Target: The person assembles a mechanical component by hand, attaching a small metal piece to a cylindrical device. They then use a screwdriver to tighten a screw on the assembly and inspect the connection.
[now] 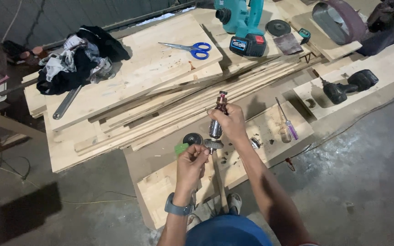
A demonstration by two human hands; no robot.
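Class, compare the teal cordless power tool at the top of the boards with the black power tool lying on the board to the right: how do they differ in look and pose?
The teal cordless power tool is bright teal with a black battery block bearing a red patch; the black power tool is dark all over. The teal tool stands on its battery base, while the black tool lies on its side. Both rest on pale wooden boards, untouched by either hand.

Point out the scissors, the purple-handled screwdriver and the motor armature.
scissors [200, 49]: head view, on the blue handles.
screwdriver [292, 130]: head view, on the purple handle.
armature [215, 127]: head view, on the metal body below the right hand's fingers.
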